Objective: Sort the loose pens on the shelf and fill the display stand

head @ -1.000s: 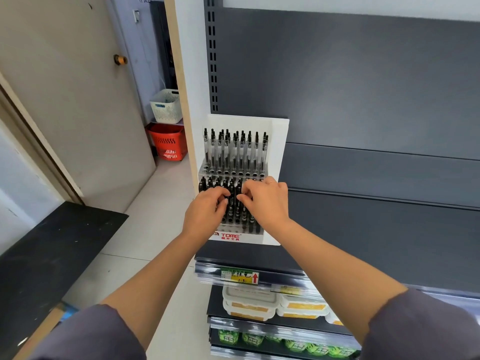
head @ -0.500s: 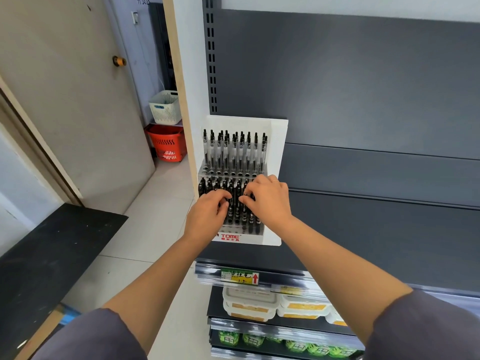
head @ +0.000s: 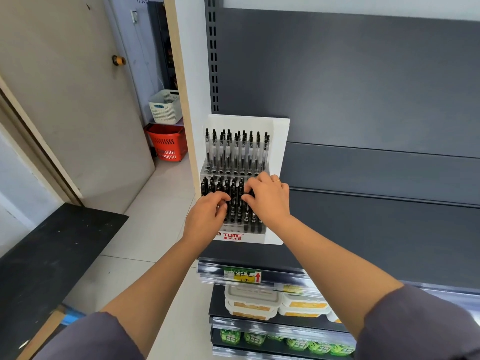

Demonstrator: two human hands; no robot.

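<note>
White display stand [head: 279, 141] sits at left end of dark shelf [head: 363, 229]. Red word TOME on its front. Back row: clear pens [head: 235, 154] with black tops, standing up in holes. Front row: black pens [head: 233, 196], standing up too. Left hand [head: 205, 216] and right hand [head: 270, 198] both at front row. Each grip curled in, fingers pinching black pens. Which pen, cannot tell. Under shelf: white boxes [head: 250, 300]. On floor: red basket [head: 167, 141], white basket [head: 165, 106] just behind.

a shop: slotted shelving [head: 363, 87]; a price tag [head: 242, 276]; a red shopping basket [head: 167, 142].
</note>
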